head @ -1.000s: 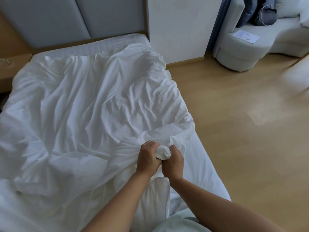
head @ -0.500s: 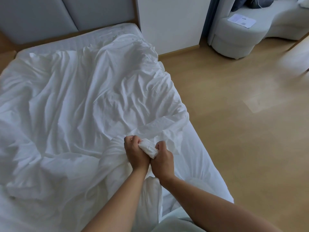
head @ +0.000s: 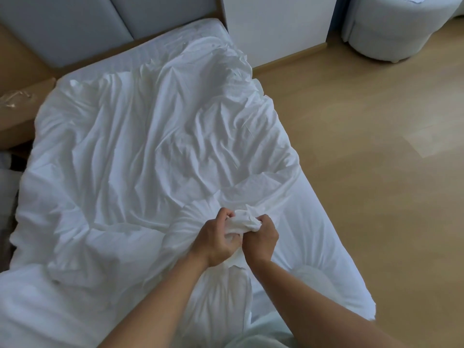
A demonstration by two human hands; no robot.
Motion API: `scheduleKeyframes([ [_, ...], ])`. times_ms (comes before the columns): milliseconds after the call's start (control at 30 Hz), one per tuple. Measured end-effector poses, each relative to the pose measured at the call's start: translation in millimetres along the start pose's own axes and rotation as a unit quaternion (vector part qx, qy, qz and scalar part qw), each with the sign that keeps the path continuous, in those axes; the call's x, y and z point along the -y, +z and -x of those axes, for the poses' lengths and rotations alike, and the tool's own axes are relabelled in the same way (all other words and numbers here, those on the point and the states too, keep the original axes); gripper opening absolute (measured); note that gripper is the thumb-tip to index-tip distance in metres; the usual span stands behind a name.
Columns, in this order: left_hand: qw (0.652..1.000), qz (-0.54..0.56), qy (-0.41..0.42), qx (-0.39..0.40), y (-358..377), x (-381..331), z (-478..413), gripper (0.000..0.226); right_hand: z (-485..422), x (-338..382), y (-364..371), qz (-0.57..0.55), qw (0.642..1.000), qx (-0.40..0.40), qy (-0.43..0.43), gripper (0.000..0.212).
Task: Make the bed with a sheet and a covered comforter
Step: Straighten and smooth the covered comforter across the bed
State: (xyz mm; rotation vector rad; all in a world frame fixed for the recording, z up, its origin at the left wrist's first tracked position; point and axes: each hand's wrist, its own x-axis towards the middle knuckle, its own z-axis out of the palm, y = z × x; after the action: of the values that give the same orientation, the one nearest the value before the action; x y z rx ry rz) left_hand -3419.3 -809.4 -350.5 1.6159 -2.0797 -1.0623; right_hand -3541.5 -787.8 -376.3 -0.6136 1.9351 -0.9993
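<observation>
**Both hands clamped on bunched comforter corner**

Left hand (head: 216, 238) & right hand (head: 261, 237) side by side, knuckles nearly touching, both fisted tight on one wad of white fabric: a corner of the comforter (head: 140, 146). Rest of comforter lies crumpled across the bed, over the sheet (head: 313, 237) showing along the right edge. Padded headboard (head: 75, 26) beyond; wood floor (head: 376, 146) & pale armchair (head: 386, 28) to the right.

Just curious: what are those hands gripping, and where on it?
Both the left hand and right hand clutch a bunched corner of the white comforter.
</observation>
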Motion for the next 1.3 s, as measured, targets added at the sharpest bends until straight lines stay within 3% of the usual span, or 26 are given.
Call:
scheduleKeyframes([
  [67, 0.992, -0.122, 0.002, -0.044, -1, 3, -7, 0.040, -2, -2, -3, 0.004, 0.998, 0.036, -0.042, 0.017],
  [133, 0.970, -0.188, -0.054, -0.141, 3, 3, -14, 0.033, -1, -1, -6, 0.053, 0.988, 0.097, -0.105, 0.025],
  [233, 0.943, -0.168, -0.120, -0.262, 14, -1, -23, 0.025, -1, -2, -5, 0.114, 0.967, 0.167, -0.157, 0.031],
  [333, 0.937, -0.073, -0.116, -0.320, 24, -8, -30, 0.030, -9, -5, -3, 0.117, 0.967, 0.132, -0.186, 0.025],
  [400, 0.944, -0.006, -0.130, -0.302, 30, -15, -30, 0.031, -15, -8, 0, 0.104, 0.972, 0.088, -0.192, 0.014],
  [533, 0.960, 0.020, -0.147, -0.238, 29, -10, -25, 0.039, -22, -16, 13, 0.084, 0.973, 0.049, -0.210, 0.007],
  [700, 0.970, -0.103, -0.107, -0.194, 6, -8, -27, 0.050, -27, -13, 22, 0.124, 0.967, 0.075, -0.209, 0.029],
  [800, 0.951, -0.139, -0.107, -0.254, 5, -7, -37, 0.033, -29, -11, 24, 0.113, 0.957, 0.082, -0.254, 0.017],
  [900, 0.934, -0.011, -0.217, -0.283, 16, -5, -42, 0.003, -26, -4, 24, 0.113, 0.960, 0.117, -0.230, 0.016],
  [967, 0.932, 0.034, -0.242, -0.266, 20, -2, -40, 0.017, -23, -4, 23, 0.085, 0.965, 0.127, -0.213, 0.018],
  [1100, 0.947, -0.024, -0.204, -0.246, 9, 3, -37, 0.037, -17, -5, 17, 0.034, 0.971, 0.149, -0.183, 0.024],
  [1200, 0.962, -0.053, -0.144, -0.228, 0, -1, -35, 0.038, -23, 1, 12, 0.015, 0.970, 0.200, -0.135, 0.028],
  [1300, 0.976, -0.036, -0.116, -0.181, -3, -4, -29, 0.041, -27, 4, 10, 0.070, 0.972, 0.190, -0.122, 0.009],
])
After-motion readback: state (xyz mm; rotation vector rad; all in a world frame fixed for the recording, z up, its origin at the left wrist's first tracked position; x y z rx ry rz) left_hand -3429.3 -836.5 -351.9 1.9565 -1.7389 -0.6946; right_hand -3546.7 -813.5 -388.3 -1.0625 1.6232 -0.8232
